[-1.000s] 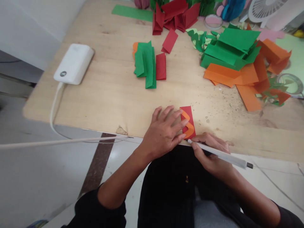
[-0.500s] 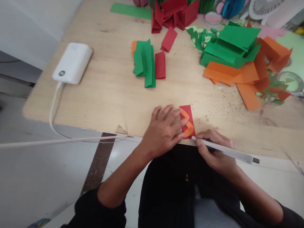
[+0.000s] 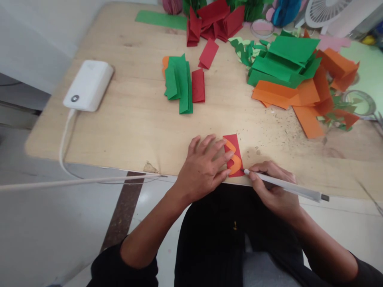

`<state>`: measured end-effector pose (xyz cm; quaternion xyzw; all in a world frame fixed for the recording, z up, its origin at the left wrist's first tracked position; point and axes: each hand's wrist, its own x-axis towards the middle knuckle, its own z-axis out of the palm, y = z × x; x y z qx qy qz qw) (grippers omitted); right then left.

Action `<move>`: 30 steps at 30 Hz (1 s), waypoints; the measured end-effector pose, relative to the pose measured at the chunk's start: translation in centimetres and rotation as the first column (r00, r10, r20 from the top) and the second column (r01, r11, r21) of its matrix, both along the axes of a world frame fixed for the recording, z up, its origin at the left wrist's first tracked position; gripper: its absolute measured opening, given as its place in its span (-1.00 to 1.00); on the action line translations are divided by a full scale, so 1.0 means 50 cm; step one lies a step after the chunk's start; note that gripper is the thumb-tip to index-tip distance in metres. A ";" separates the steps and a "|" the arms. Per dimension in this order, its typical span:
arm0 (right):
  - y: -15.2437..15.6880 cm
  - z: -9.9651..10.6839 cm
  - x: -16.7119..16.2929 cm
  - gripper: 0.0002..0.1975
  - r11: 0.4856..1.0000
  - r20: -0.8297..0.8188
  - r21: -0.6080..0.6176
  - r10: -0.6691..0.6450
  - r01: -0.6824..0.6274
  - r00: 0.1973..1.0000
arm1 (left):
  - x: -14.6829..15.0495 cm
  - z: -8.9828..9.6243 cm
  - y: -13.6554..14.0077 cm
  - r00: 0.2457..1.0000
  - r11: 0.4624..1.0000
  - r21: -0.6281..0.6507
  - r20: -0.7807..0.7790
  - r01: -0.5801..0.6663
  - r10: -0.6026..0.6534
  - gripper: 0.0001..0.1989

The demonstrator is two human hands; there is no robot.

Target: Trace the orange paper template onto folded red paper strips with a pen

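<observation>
Near the table's front edge lies a small red paper, with a curved orange paper cutout on top of it. My left hand rests flat with fingers spread, its fingertips pressing on the cutout and the red paper. The cutout's left side is partly hidden under those fingers. My right hand is closed around a white pen, whose tip meets the red paper beside the cutout's lower right curve. The pen's barrel slants away to the right.
Folded green papers and a red folded piece lie farther back. Stacks of green and orange paper are at right, red papers behind. A white power bank with a cable sits left; a fan stands back right.
The pen tip has moved slightly up along the cutout's lower right edge, and my right hand went with it. My left hand stays in place on the papers. The view has shifted slightly.
</observation>
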<state>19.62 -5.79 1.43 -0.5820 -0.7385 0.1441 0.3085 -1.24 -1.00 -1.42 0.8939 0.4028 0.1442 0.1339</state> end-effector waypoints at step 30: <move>0.014 -0.005 -0.011 -0.95 0.992 -0.030 0.021 -0.121 0.121 0.992 | 0.000 0.004 -0.002 0.998 1.000 -0.021 0.068 0.000 0.002 -0.65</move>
